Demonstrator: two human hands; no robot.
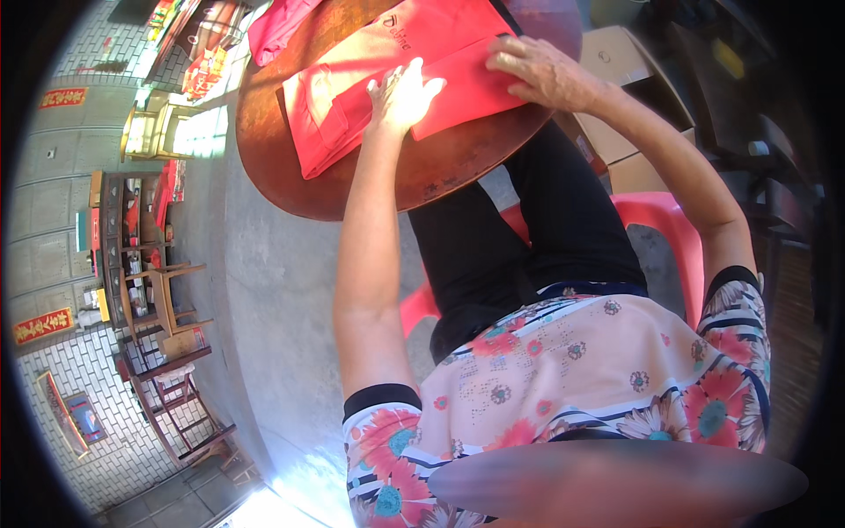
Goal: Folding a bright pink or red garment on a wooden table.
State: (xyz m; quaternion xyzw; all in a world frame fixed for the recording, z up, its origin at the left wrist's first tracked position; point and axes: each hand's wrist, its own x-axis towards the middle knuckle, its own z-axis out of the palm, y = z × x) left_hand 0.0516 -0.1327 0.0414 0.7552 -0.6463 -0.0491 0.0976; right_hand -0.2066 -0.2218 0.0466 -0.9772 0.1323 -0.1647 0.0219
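A folded red cloth item point(462, 99), bearing dark writing, lies on a round brown wooden table point(297, 191). Sunlight washes out part of its left side, where several folded layers show. My left hand point(404, 96) rests on the middle of the cloth, fingers apart and palm down. At the cloth's right end, my right hand point(544, 72) touches the top layer with bent, spread fingers. A small dark strip shows just beyond its fingertips. Whether the cloth is a garment or a bag cannot be told.
A bright pink-red cloth point(280, 30) lies at the table's far left. Open cardboard boxes point(617, 86) stand right of the table. I sit on a pink plastic chair point(667, 218). Wooden chairs point(162, 300) and a shelf unit point(115, 251) line the left wall.
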